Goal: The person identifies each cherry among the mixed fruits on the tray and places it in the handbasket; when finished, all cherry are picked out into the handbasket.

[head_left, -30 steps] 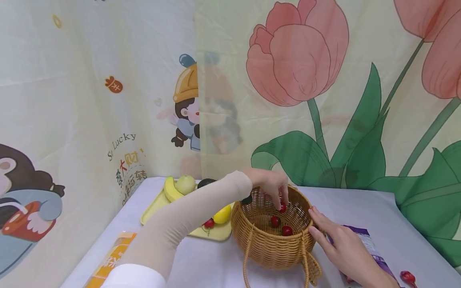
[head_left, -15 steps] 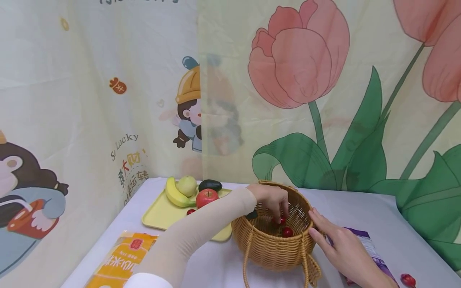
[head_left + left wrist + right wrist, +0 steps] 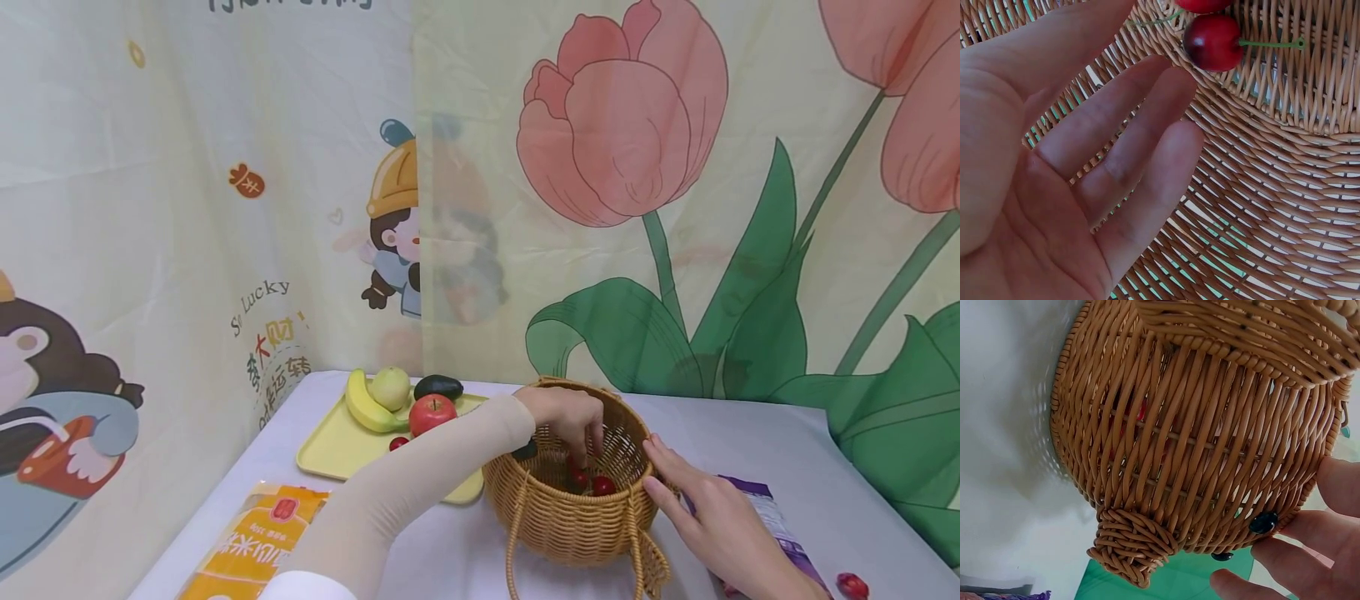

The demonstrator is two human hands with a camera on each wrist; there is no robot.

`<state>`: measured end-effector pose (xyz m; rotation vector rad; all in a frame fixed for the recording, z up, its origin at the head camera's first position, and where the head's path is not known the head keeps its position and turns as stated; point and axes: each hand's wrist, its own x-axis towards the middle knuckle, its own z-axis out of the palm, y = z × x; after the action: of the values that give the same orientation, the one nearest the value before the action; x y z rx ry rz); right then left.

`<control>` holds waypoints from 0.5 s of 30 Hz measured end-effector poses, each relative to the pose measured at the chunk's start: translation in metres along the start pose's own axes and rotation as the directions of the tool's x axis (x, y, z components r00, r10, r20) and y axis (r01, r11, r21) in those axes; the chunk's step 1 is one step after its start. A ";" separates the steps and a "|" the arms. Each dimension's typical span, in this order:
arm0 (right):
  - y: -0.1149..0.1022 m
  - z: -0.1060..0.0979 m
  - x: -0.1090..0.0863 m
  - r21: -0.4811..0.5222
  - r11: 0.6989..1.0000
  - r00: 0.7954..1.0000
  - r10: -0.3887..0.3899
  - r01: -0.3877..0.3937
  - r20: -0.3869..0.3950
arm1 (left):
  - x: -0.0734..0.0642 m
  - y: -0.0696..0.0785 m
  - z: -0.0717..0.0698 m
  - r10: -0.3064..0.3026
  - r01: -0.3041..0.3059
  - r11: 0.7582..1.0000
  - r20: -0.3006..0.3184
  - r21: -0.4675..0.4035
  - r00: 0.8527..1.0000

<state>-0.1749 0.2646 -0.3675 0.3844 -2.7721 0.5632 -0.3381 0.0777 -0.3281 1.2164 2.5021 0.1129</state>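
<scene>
My left hand (image 3: 573,421) reaches down inside a round wicker basket (image 3: 566,529), fingers pointing at its bottom. Red cherries (image 3: 603,485) lie there right by the fingertips. In the left wrist view, a dark red cherry (image 3: 1213,42) with a green stem sits just past the loosely extended fingers of the left hand (image 3: 1104,162), and part of another shows above it. The thumb hides the index finger there. My right hand (image 3: 708,508) rests against the basket's right rim with straight fingers. Small black beads (image 3: 1264,522) on the wicker are beside its fingertips in the right wrist view.
A yellow tray (image 3: 330,450) at the left holds a banana (image 3: 367,408), a red apple (image 3: 432,413), a round pale green fruit (image 3: 391,388) and a dark avocado (image 3: 438,386). An orange packet (image 3: 251,537) lies front left. A purple packet (image 3: 776,525) is partly under my right forearm.
My left hand has lowered a cherry from the basket's upper part to the bottom, beside the others. Its fingers now look loosened. The right hand has stayed at the rim.
</scene>
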 end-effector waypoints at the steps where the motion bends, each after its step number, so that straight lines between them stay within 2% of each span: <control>1: 0.000 0.000 0.000 -0.001 1.000 1.000 0.001 -0.001 0.003 | 0.000 0.000 0.000 -0.004 0.004 1.000 -0.002 0.000 1.000; 9: 0.000 0.000 0.000 -0.009 1.000 1.000 0.008 -0.008 0.004 | 0.000 -0.002 -0.001 -0.012 0.014 0.997 -0.023 0.074 1.000; 15: 0.000 0.001 0.000 -0.006 1.000 1.000 0.017 -0.017 0.018 | 0.001 -0.002 -0.001 -0.029 0.031 0.996 -0.021 0.083 0.999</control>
<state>-0.1750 0.2639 -0.3678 0.3668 -2.7959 0.5576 -0.3404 0.0776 -0.3282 1.2153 2.5643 0.0124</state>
